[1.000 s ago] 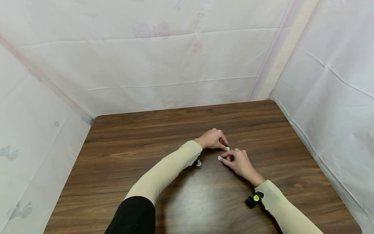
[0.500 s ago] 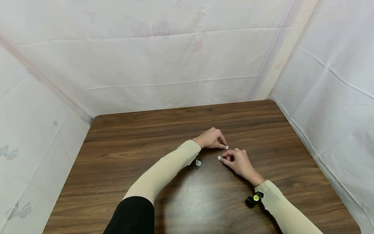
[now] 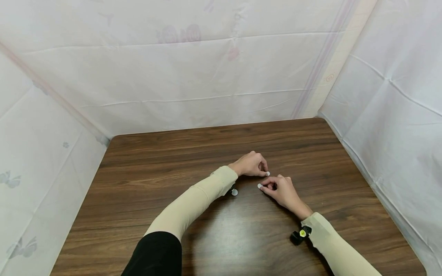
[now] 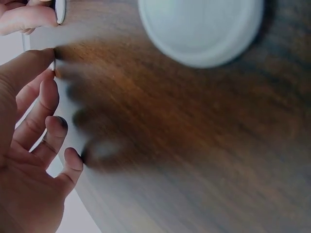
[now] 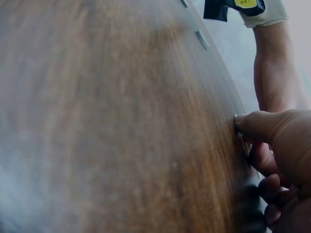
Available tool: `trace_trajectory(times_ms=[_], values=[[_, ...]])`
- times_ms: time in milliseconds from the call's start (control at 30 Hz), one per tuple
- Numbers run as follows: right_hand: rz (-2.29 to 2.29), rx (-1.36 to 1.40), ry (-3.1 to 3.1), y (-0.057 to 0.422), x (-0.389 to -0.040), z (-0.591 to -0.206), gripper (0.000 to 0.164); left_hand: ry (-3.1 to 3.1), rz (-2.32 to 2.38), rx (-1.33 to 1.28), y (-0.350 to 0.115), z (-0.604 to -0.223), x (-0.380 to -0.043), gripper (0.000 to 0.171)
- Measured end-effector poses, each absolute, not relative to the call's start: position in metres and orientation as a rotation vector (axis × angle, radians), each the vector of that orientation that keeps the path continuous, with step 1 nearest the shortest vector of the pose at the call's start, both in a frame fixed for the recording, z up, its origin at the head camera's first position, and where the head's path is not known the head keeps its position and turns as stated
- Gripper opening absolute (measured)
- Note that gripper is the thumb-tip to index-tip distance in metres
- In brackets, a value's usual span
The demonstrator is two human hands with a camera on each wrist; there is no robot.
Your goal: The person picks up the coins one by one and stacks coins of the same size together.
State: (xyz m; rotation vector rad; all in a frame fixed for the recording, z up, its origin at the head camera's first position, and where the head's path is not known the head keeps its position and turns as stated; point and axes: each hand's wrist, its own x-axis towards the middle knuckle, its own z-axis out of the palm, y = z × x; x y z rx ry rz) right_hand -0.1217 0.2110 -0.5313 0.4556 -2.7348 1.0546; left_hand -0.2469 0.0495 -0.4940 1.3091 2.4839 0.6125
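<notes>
Thumb and index finger of my left hand [image 3: 251,164] pinch the edge of a small white round disc [image 3: 268,173] at the tabletop. Just nearer to me, my right hand [image 3: 282,191] pinches a second white disc [image 3: 259,186] the same way; the two discs lie a short gap apart. Beside the left wrist is a third white disc [image 3: 235,192], flat on the wood; a white disc with a raised rim [image 4: 201,29] looms large in the left wrist view. The left hand's fingers hide most of its disc in that view.
The brown wood-grain table [image 3: 155,165] has pale printed sheets [image 3: 207,76] hanging behind it and on both sides. A black wrist camera [image 3: 297,237] sits at the right cuff. In the right wrist view, a disc seen edge-on [image 5: 202,40] lies on the table.
My left hand and its disc have shifted very slightly away and to the left, and its index finger bends a little more. The right hand stays where it was.
</notes>
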Motion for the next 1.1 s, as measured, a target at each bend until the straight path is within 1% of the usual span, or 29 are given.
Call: trace_trajectory(times_ms=[467, 733, 1100], values=[[1.058, 0.451, -2.735, 0.2112, -0.1219, -0.5322, 0.006, 2.443, 0.637, 1.296, 0.0485, -0.4917, -0.2464, 0.011], [1.07, 0.448, -2.743, 0.211, -0.1217, -0.5319, 0.009, 2.43, 0.651, 1.313, 0.0483, -0.493, -0.2479, 0.011], [1.07, 0.448, -2.743, 0.2112, -0.1219, -0.5326, 0.008, 2.445, 0.633, 1.297, 0.0495, -0.4934, -0.2458, 0.01]])
